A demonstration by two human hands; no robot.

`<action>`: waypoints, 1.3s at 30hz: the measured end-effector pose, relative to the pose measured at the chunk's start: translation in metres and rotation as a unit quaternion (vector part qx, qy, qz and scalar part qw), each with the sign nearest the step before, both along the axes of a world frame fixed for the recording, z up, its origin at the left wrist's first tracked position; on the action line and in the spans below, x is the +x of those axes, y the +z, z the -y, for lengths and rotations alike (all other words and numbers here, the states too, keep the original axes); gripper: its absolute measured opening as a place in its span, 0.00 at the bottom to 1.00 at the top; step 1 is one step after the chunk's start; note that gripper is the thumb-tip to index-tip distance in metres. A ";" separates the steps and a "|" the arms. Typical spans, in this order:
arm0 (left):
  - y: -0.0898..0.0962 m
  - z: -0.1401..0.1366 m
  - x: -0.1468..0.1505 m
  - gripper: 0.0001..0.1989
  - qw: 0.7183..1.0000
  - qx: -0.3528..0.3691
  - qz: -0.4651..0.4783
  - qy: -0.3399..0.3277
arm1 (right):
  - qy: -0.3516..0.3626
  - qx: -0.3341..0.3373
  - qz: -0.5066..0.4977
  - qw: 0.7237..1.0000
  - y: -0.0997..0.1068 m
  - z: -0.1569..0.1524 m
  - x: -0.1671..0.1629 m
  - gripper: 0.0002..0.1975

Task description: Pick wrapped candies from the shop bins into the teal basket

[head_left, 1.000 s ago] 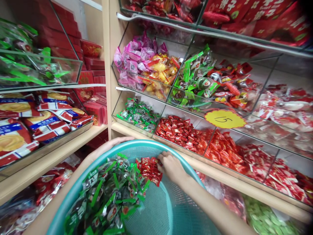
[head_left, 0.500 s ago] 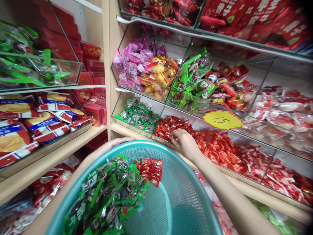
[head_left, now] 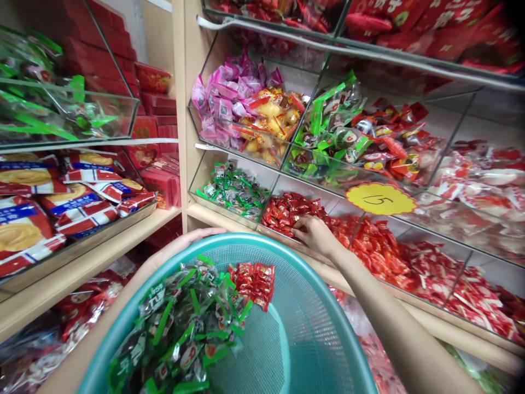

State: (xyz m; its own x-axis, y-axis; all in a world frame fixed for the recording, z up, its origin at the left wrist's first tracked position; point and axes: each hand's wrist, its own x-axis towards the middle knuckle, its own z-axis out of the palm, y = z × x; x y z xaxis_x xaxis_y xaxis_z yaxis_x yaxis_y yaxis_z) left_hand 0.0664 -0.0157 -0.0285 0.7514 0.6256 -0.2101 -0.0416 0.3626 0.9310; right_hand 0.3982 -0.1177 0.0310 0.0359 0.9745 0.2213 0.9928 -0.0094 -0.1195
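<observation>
1. Right: the right hand [head_left: 314,232] is down at the small, shiny red-wrapped sweets [head_left: 283,210], by the front of their clear compartment. Its grip is curled with fingertips close together; whether a sweet is pinched, I cannot tell.
2. Left: the left hand [head_left: 186,239] lies along the outside of the round teal plastic mesh basket [head_left: 328,306], at the far left rim. Its fingers look fairly straight; how firmly they press, I cannot tell.
3. To pick well, I would gather from the top of the pile with bunched fingertips, then lift clear of the compartment's front before coming near to the basket.
4. The basket should stay level and close beneath the shelf, so that a dropped sweet lands inside.
5. In the basket, green-and-clear plastic packets [head_left: 184,323] heap on the left; a small cluster of glossy red packets [head_left: 254,282] sits at their far right. The right side shows bare mesh.
6. On the lowest compartment row, small green-and-silver wrapped sweets [head_left: 235,189] fill the left; bright orange-red packets [head_left: 377,249], then red-and-white ones [head_left: 478,298], lie to the right.
7. Above, pink-purple packets [head_left: 221,104] share a compartment with yellow ones [head_left: 270,112].
</observation>
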 end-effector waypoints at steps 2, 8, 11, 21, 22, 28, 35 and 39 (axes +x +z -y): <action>0.000 0.000 0.000 0.22 1.000 -0.001 -0.002 0.002 | 0.001 0.003 -0.021 1.000 0.000 -0.001 -0.001 0.08; 0.000 0.000 0.000 0.22 1.000 0.001 -0.010 0.012 | -0.009 -0.005 -0.079 0.997 0.005 0.001 -0.007 0.08; 0.001 0.000 0.001 0.22 1.000 0.003 -0.011 0.016 | -0.016 -0.006 -0.122 0.992 0.007 0.000 -0.008 0.03; 0.005 0.003 -0.001 0.22 1.000 0.006 -0.002 0.015 | -0.011 0.006 -0.161 0.987 0.024 0.016 -0.007 0.09; 0.005 0.004 0.000 0.22 1.000 0.005 -0.001 0.014 | -0.015 0.014 -0.150 0.988 0.030 0.022 -0.010 0.09; 0.004 0.005 0.001 0.20 1.000 0.017 0.011 0.015 | 0.058 0.060 -0.155 0.984 0.028 0.041 -0.063 0.05; -0.001 0.000 -0.004 0.24 0.999 0.034 -0.004 0.005 | 0.121 -0.034 -0.074 0.989 -0.036 0.024 -0.099 0.06; -0.003 -0.002 -0.007 0.23 0.998 0.059 0.000 0.002 | 0.117 -0.030 -0.059 0.991 -0.047 0.026 -0.097 0.07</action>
State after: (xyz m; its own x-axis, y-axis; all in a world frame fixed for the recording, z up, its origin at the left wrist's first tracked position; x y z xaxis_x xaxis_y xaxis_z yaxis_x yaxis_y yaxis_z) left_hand 0.0598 -0.0137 -0.0315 0.7490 0.6487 -0.1347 -0.0420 0.2494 0.9675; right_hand 0.3014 -0.1438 -0.0159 -0.1712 0.9703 0.1707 0.9479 0.2095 -0.2402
